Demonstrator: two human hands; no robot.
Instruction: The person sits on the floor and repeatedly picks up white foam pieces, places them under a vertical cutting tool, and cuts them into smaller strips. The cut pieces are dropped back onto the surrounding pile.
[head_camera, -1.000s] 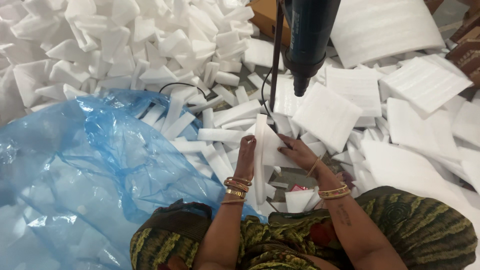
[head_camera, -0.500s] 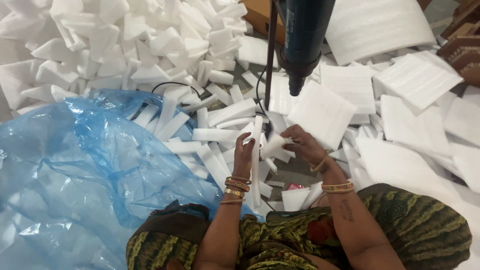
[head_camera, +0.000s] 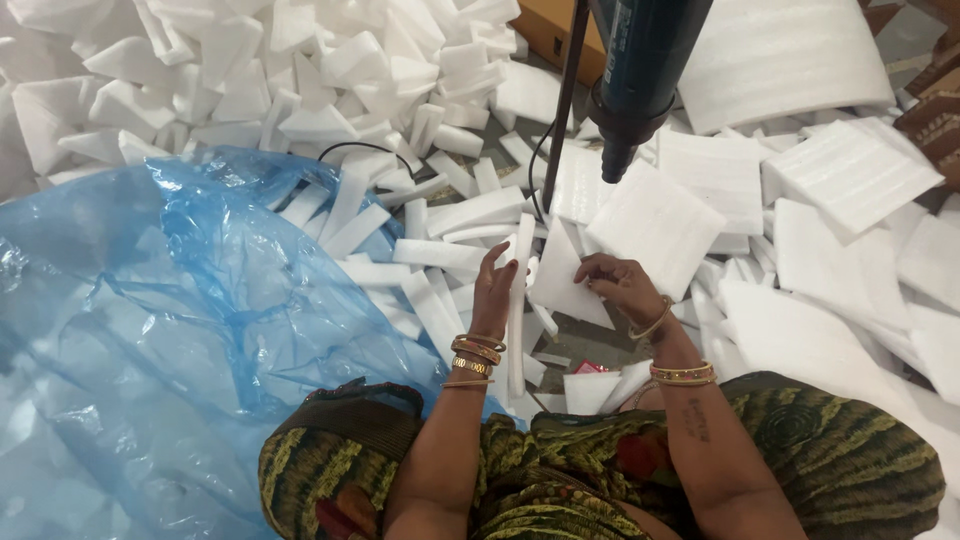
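Note:
My left hand (head_camera: 492, 292) grips a long white foam strip (head_camera: 517, 330) that stands on edge and runs toward me. Just to its right, my right hand (head_camera: 620, 285) holds a flat white foam piece (head_camera: 563, 280) by its right edge, and that piece touches the strip. Both wrists wear gold bangles. A dark tool (head_camera: 640, 75) hangs on a thin pole (head_camera: 565, 100) just above and beyond my hands.
A large blue plastic bag (head_camera: 150, 340) full of foam spreads at the left. Loose foam strips and chunks (head_camera: 300, 80) pile up at the back. Square foam sheets (head_camera: 850, 180) lie to the right. A brown cardboard box (head_camera: 560, 30) sits behind the pole.
The foam strip has been raised more upright in my left hand. My right hand has shifted from the strip to the flat foam piece beside it.

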